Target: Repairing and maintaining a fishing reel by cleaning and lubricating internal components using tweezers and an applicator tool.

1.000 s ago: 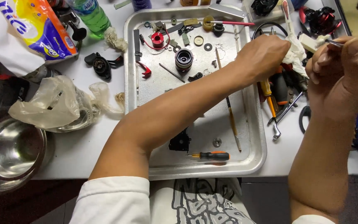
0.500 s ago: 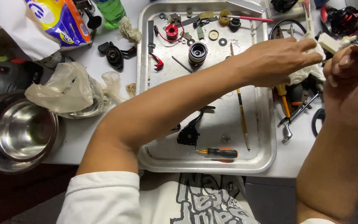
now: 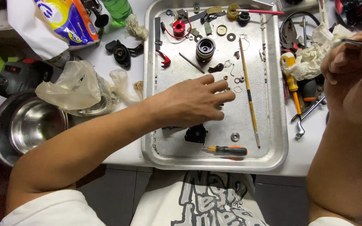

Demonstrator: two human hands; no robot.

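My left hand [image 3: 193,102] lies flat and open over the middle of a metal tray [image 3: 214,164]. Its fingertips are close to several tiny rings and washers [image 3: 236,80]. A black reel part [image 3: 195,134] sits just below the palm, and a small orange-handled screwdriver [image 3: 227,150] lies near the tray's front rim. My right hand [image 3: 352,71] is raised off the tray's right side, pinched shut on a thin metal tool [image 3: 352,41] like tweezers. A long yellow-handled brush [image 3: 250,100] lies lengthwise in the tray. A black spool [image 3: 205,47] and a red spool [image 3: 178,27] stand further back.
A crumpled white rag [image 3: 313,60], a yellow screwdriver [image 3: 292,83] and other hand tools lie right of the tray. To the left are a steel bowl [image 3: 30,125], a clear plastic bag [image 3: 72,86], a black handle part [image 3: 121,53], a green bottle [image 3: 118,8] and a tissue pack [image 3: 63,21].
My left hand has come back from the rag at the right and now spreads over the tray's middle. The right hand has stayed raised with the thin tool.
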